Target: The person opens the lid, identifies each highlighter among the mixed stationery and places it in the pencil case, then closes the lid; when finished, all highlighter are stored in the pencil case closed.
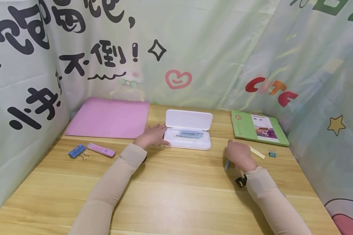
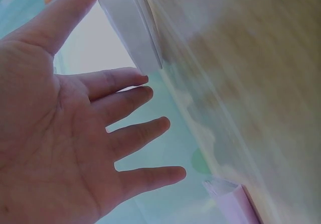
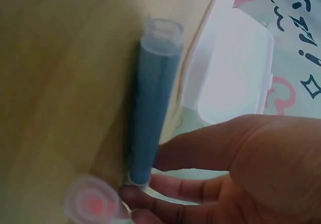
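Note:
An opened white pencil case [image 1: 205, 144] stands at the back middle, its lid [image 1: 189, 119] raised. Several slim blue pens [image 1: 190, 133] lie inside it. My left hand [image 1: 152, 135] is at the case's left end, fingers straight and spread, thumb at the rim; the left wrist view shows its bare palm beside the white case [image 2: 128, 25]. To the right of the case, my right hand [image 1: 238, 155] pinches a blue tube [image 3: 154, 108] with a clear end between thumb and fingers, near its lower end. A clear round end with pink inside [image 3: 93, 204] sits close by those fingers.
Right of my right hand are a pale yellow strip [image 1: 257, 152], a small teal binder clip [image 1: 272, 153] and a green book [image 1: 244, 125]. At left lie a pink folder [image 1: 109, 117], a blue binder clip [image 1: 77, 151] and a pink-purple stick-shaped item [image 1: 101, 150]. Printed curtains enclose the table.

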Demonstrator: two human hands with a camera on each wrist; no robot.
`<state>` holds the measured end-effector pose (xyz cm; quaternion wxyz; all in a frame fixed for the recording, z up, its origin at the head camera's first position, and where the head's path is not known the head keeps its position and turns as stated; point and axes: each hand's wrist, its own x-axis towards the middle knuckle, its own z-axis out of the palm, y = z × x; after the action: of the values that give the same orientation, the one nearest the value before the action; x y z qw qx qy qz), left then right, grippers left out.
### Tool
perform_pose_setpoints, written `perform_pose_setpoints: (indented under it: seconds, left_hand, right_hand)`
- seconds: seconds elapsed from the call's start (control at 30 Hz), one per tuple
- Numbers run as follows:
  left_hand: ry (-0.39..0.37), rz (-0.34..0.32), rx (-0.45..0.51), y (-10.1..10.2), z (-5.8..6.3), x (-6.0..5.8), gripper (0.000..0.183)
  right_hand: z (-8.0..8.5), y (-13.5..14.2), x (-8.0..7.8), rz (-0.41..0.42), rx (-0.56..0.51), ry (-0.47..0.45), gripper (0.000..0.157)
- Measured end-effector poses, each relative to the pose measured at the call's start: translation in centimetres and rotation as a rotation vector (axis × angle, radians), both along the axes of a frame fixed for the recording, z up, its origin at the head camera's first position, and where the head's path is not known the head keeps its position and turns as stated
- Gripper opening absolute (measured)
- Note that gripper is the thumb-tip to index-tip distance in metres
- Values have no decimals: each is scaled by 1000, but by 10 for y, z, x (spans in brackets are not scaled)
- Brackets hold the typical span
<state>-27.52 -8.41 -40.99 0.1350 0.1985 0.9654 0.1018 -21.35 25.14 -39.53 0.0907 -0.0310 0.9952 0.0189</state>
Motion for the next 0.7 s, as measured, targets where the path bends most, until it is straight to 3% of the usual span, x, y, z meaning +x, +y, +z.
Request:
perform_pose_setpoints:
  seconds: [0.27, 0.37, 0.57, 0.7]
  left_hand:
    - [-4, -3, -4, 0, -1, 1, 89]
    - [-7, -7, 0, 0, -1, 0, 89]
    - [-2, -1, 15, 0, 0, -1, 89]
    - [1, -6, 1, 0, -1, -2, 91]
  right_hand:
    - [-3, -5, 1, -28, -93, 55, 46]
    - [0, -13, -1, 6, -135, 160, 39]
    - [5, -47, -11, 198, -110, 424, 6]
    - [6, -74, -23, 347, -60, 524, 12]
